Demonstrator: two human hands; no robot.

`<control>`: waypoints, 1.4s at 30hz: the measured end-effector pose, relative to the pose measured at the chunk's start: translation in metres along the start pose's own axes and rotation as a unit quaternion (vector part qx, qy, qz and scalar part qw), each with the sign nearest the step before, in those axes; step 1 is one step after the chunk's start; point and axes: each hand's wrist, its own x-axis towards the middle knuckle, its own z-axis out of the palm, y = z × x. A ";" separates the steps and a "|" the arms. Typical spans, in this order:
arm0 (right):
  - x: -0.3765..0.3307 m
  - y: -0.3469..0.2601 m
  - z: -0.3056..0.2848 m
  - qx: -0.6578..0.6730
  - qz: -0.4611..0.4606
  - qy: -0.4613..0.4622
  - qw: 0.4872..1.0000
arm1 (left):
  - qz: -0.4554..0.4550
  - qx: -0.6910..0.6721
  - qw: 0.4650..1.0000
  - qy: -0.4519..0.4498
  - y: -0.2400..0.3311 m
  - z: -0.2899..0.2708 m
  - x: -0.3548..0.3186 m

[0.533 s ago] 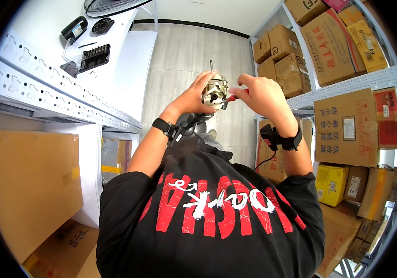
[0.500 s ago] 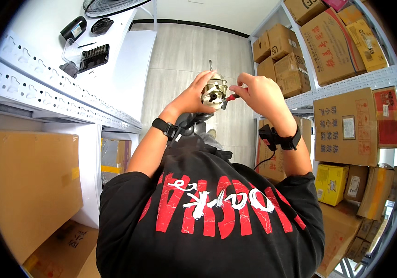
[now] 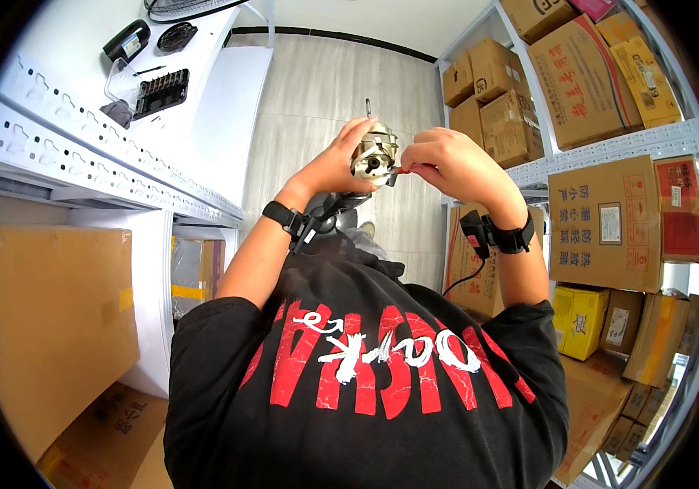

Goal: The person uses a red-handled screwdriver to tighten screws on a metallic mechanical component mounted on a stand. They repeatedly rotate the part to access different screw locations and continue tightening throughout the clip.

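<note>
My left hand [image 3: 339, 165] is wrapped round the side of a metal fan motor [image 3: 376, 151], with a thin shaft sticking out at its far end. The motor is held up in front of my chest, above dark parts partly hidden by my arm. My right hand [image 3: 454, 165] pinches a small screwdriver [image 3: 404, 170] with a red handle. Its tip points left at the motor's lower right edge; whether it sits on a screw, I cannot make out. My right fingers cover most of the handle.
On the white shelf [image 3: 223, 122] at left lie an open bit set [image 3: 162, 94], a black cylinder [image 3: 127, 41], a round black part [image 3: 176, 37] and a wire fan guard [image 3: 190, 10]. Cardboard boxes [image 3: 602, 224] fill the right rack; a large carton [image 3: 48, 326] stands lower left.
My right fingers have closed in around the screwdriver's handle, and its tip has shifted slightly. The left hand still holds the motor in nearly the same place.
</note>
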 end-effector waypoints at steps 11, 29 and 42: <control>0.003 -0.025 0.013 -0.123 0.283 0.079 0.948 | 0.059 0.022 0.997 0.039 -0.006 0.000 -0.001; -0.003 -0.028 -0.003 -0.035 0.133 0.037 0.990 | 0.034 0.029 0.999 0.021 -0.005 0.000 -0.001; 0.005 -0.020 0.005 -0.001 0.168 0.062 0.984 | 0.028 0.022 0.999 0.019 -0.002 0.000 -0.005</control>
